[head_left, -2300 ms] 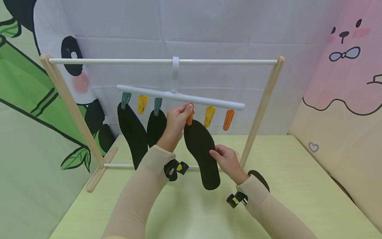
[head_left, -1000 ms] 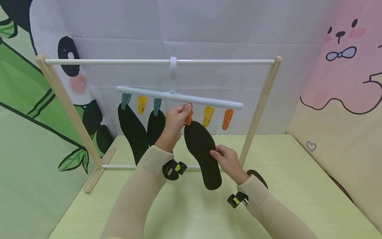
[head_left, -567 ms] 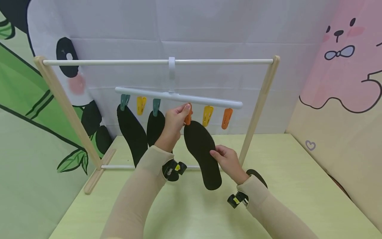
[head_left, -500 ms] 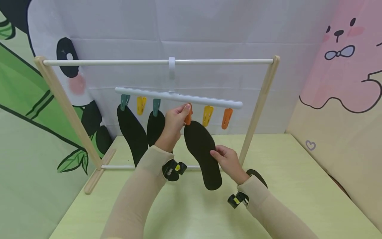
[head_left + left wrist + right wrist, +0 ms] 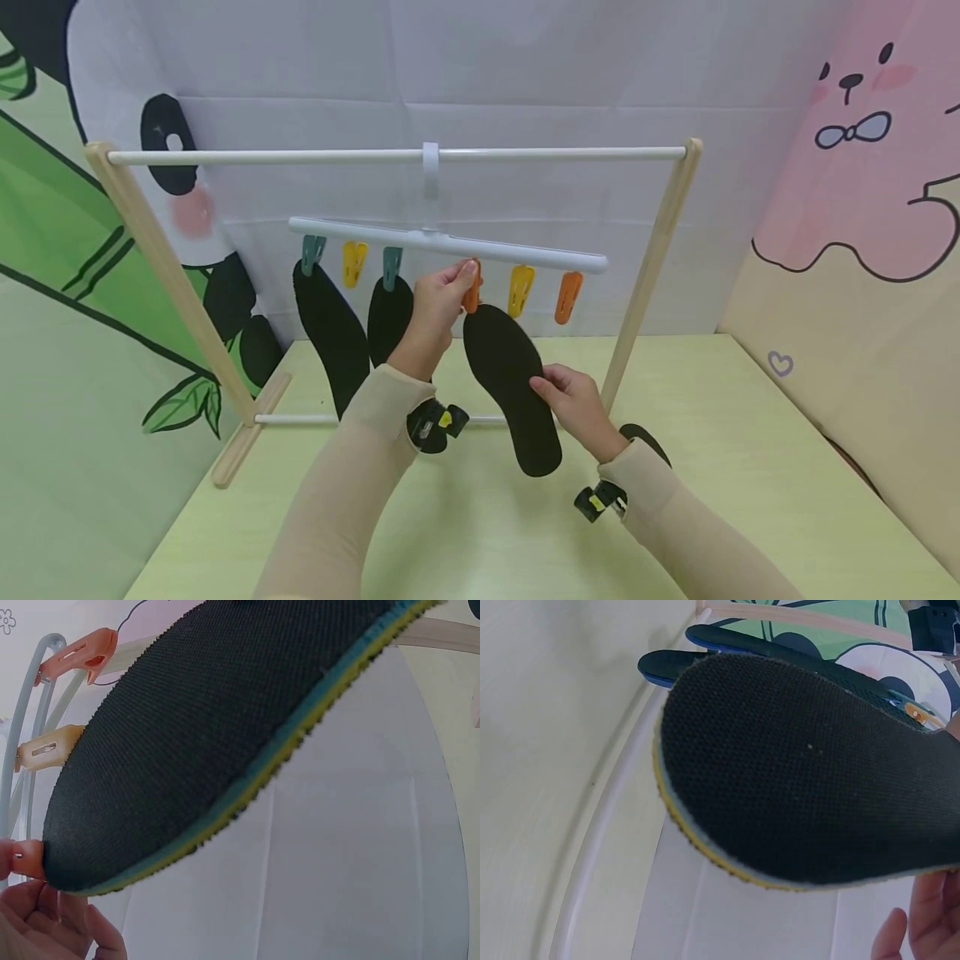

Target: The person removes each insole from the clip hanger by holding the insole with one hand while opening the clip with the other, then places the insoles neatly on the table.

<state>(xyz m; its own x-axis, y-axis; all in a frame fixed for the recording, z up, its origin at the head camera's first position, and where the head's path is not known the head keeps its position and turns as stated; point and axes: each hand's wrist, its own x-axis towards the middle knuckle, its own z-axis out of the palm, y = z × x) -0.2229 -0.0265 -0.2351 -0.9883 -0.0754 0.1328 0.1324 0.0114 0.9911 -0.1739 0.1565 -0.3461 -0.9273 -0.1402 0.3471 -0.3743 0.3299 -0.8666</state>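
Note:
A black insole (image 5: 504, 375) with a blue and yellow edge hangs below a white clip hanger (image 5: 525, 250). My left hand (image 5: 431, 312) pinches an orange clip (image 5: 472, 287) on the hanger, right at the insole's toe end. In the left wrist view that orange clip (image 5: 30, 859) meets the insole's rounded tip (image 5: 71, 862). My right hand (image 5: 573, 404) pinches the insole's right edge, thumb in front and fingers behind. Two more insoles hang on the left, a long one (image 5: 330, 333) and one (image 5: 390, 317) partly hidden by my left arm, each from a teal clip (image 5: 313, 250).
The hanger hooks over the white top rail (image 5: 300, 157) of a wooden-legged rack (image 5: 652, 275) and tilts down to the right. Yellow clips (image 5: 522, 290) and another orange clip (image 5: 568, 297) hang from it. Another insole (image 5: 645, 442) lies on the table (image 5: 750, 467), partly behind my right sleeve.
Both hands keep their grips. The insole's lower end has shifted slightly right with my right hand, and the whole view has drifted slightly.

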